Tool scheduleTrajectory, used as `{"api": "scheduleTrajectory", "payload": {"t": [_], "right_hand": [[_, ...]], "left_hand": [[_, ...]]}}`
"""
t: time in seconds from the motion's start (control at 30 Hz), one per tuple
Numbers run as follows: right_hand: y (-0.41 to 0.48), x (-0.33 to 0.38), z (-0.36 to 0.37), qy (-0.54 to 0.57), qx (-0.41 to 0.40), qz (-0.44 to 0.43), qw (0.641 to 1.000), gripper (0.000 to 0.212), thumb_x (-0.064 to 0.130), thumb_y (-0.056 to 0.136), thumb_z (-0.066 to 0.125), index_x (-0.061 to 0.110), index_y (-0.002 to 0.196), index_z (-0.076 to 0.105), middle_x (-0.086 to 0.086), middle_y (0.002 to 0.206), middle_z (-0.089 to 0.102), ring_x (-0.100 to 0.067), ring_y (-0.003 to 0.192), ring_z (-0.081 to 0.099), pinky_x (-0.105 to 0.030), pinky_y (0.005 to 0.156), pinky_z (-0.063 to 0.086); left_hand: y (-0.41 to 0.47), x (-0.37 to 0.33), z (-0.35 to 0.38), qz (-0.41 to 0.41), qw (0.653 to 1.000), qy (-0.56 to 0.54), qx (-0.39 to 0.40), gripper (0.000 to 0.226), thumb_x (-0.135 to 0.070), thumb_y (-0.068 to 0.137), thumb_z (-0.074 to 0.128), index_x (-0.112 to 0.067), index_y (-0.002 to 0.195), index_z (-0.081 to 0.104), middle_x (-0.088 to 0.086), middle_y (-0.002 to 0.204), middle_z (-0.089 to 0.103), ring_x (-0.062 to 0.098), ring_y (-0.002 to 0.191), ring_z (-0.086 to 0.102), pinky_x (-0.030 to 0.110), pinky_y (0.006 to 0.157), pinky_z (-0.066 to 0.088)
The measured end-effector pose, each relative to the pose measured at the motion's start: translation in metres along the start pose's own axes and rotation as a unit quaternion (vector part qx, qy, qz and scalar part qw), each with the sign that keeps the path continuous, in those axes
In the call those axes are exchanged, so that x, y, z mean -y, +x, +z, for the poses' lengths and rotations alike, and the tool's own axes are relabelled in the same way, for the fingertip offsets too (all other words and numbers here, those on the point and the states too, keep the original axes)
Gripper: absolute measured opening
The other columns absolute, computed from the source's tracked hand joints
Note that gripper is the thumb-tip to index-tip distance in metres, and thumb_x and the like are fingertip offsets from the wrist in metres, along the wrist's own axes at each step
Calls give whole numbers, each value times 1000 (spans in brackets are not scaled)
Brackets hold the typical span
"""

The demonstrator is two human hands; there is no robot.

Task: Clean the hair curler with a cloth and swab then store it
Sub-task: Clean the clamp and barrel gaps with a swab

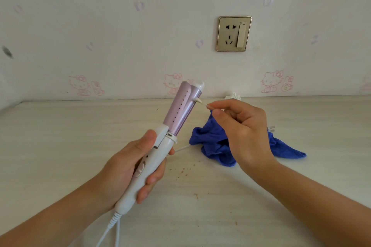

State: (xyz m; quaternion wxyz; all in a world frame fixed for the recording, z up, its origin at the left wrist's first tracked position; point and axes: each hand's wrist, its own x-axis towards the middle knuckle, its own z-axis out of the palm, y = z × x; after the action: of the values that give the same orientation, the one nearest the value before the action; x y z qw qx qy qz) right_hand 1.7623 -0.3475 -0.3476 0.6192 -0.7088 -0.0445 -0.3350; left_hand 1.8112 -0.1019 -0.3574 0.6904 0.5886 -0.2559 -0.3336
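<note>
My left hand [128,166] grips the white handle of the hair curler [158,146], which points up and away with its pink barrel [180,108] tilted to the right. My right hand [243,128] pinches a cotton swab [201,102] between thumb and forefinger. The swab's tip touches the right side of the barrel near its white end cap. A crumpled blue cloth [212,140] lies on the table [60,146] behind my right hand, partly hidden by it.
The curler's white cord [112,228] trails off the bottom edge, and its plug [272,128] lies by the cloth. A wall socket [233,33] sits above. A small white wad [233,96] rests at the table's back edge. Brown crumbs [181,170] dot the tabletop.
</note>
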Motion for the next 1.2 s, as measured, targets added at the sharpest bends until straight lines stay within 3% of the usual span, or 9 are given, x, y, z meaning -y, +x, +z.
{"api": "scheduleTrajectory", "payload": {"t": [0.07, 0.13, 0.23, 0.33, 0.47, 0.63, 0.93, 1.1, 1.2], "right_hand": [[1, 3, -2, 8, -17, -12, 1000, 21, 6, 93, 63, 19, 95, 79, -31, 74, 62, -39, 63, 53, -26, 59, 47], [2, 5, -2, 3, -17, -25, 1000, 20, 7, 93, 63, 18, 95, 79, -29, 67, 58, -39, 60, 50, -23, 57, 45], [1, 0, 0, -32, 10, -19, 999, 23, 1, 95, 66, 18, 95, 79, -3, 50, 46, -8, 47, 38, -13, 52, 37], [-2, -4, 5, -45, 20, -1, 999, 24, -1, 94, 66, 19, 92, 79, 13, 48, 41, -3, 45, 35, -15, 51, 35], [-16, -4, 14, -80, 81, -27, 993, 12, 10, 90, 66, 13, 92, 78, 8, 46, 44, -4, 44, 38, -16, 51, 34], [-28, -5, 20, -149, 143, -69, 976, 14, 16, 92, 66, 13, 98, 79, 9, 51, 48, -6, 45, 42, -14, 51, 36], [4, -2, -1, -105, 6, -1, 994, 20, 3, 96, 67, 18, 94, 80, 4, 47, 46, -5, 43, 34, -13, 46, 31], [-28, -3, 21, -145, 119, -79, 979, 15, 12, 93, 64, 13, 98, 79, -1, 52, 53, -14, 43, 44, -25, 44, 38], [-32, -4, 23, -157, 138, -92, 974, 16, 12, 94, 63, 13, 99, 78, -1, 52, 54, -17, 45, 47, -24, 45, 39]], "left_hand": [[0, 3, 0, 3, 1000, 22, -15, 81, -78, 80, 64, -3, 110, 66, 12, 59, 49, 17, 32, 45, 21, 38, 43], [-1, 6, 0, 4, 999, 43, -31, 84, -80, 77, 66, -3, 112, 67, 13, 60, 50, 18, 33, 43, 23, 38, 43], [-2, 8, 3, 8, 995, 84, -46, 84, -82, 75, 66, -6, 111, 66, 11, 61, 52, 19, 35, 42, 23, 39, 41], [-3, 8, 9, 7, 987, 133, -85, 86, -89, 70, 63, -12, 109, 66, 9, 59, 53, 20, 36, 43, 25, 39, 40], [-5, 9, 15, 11, 981, 149, -122, 81, -92, 65, 60, -22, 105, 69, 7, 58, 54, 17, 39, 44, 25, 40, 42], [-6, 7, 13, 7, 984, 135, -115, 83, -90, 72, 56, -15, 105, 66, 12, 59, 52, 22, 35, 41, 25, 41, 40], [-4, 4, 15, -63, 998, 13, -26, 67, -68, 90, 44, -7, 105, 68, 14, 58, 43, 18, 30, 41, 21, 37, 40], [-5, -1, 15, -62, 997, -22, -27, 68, -64, 89, 42, -3, 104, 66, 15, 57, 41, 18, 29, 41, 20, 36, 40], [-4, 0, 14, -64, 997, -34, -27, 68, -64, 89, 42, -2, 105, 66, 15, 57, 41, 18, 28, 40, 20, 35, 40]]}}
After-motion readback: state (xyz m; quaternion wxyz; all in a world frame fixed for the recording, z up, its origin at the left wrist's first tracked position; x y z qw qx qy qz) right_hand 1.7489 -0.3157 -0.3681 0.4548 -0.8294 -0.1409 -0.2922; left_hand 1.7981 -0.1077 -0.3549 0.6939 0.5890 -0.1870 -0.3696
